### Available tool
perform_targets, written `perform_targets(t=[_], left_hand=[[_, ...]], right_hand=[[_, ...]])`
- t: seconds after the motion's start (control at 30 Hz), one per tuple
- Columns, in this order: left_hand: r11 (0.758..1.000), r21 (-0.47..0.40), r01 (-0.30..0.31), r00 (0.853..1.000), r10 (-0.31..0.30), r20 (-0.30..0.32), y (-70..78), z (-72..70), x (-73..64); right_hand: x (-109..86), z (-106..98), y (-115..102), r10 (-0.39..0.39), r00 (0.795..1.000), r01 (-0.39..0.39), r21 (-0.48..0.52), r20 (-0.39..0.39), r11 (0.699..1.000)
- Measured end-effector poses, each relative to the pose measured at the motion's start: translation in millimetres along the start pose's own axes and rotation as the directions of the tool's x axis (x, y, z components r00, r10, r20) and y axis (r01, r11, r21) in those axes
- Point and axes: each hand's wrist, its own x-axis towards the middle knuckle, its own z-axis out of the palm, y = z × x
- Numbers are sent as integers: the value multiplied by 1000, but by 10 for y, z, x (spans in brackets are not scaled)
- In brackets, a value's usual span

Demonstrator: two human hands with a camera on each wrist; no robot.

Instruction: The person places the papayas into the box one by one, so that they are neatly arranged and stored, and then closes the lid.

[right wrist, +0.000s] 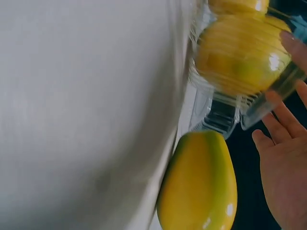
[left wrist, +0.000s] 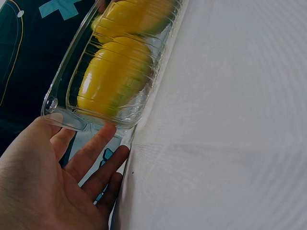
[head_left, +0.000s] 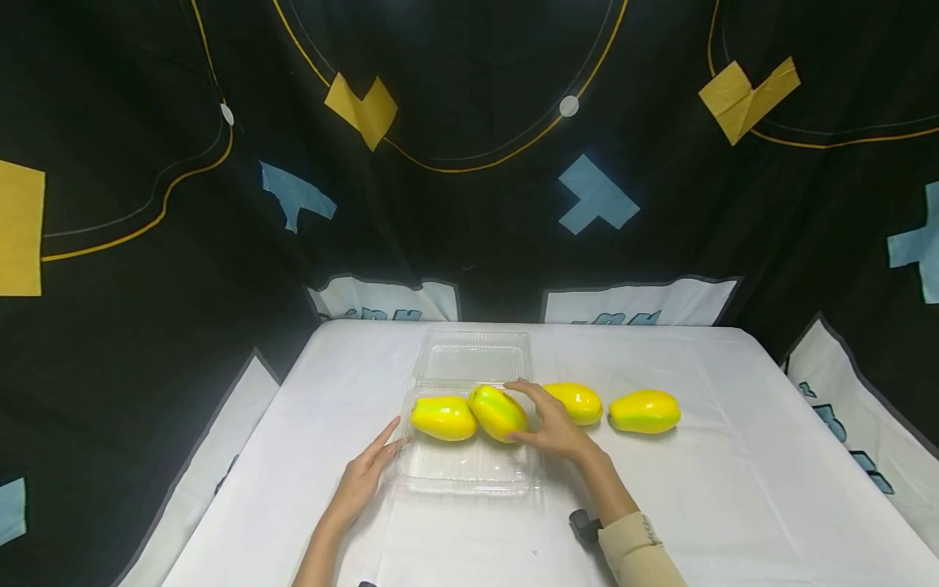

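Note:
A clear plastic clamshell box [head_left: 469,473] lies with its lid [head_left: 477,356] folded back. Inside it a yellow papaya [head_left: 443,418] sits at the left, beside a second yellow-green papaya [head_left: 498,413] that leans at an angle. My right hand [head_left: 550,424] holds this second papaya, with fingertips at its far end and thumb at its near end. At the box's left side my left hand [head_left: 363,481] touches the rim and wall with fairly straight fingers. Through the clear wall, the left wrist view shows the left papaya [left wrist: 115,76].
Two more papayas lie right of the box: a nearer one [head_left: 575,403] partly behind my right hand, and another papaya [head_left: 645,412] farther right. A white cloth covers the table [head_left: 734,489]. Behind it hangs a dark curtain [head_left: 469,228] with coloured patches.

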Motion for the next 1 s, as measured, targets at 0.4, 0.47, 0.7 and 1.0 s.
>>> perform_targets(t=[0.4, 0.47, 0.7, 1.0], left_hand=[[1000, -2, -16, 1000, 16, 6, -8, -5, -7], [1000, -1, -21, 1000, 21, 8, -4, -9, -6], [1000, 3, -24, 1000, 24, 7, 25, -44, 1], [1000, 4, 16, 1000, -16, 9, -12, -9, 10]], right_hand=[[-97, -311, -7, -17, 996, 12, -57, -83, 998], [-109, -401, 2, -9, 995, 2, -63, -102, 998], [-137, -676, 93, 72, 986, -79, -44, -150, 996], [-235, -968, 315, 159, 979, -175, -118, -128, 977]])
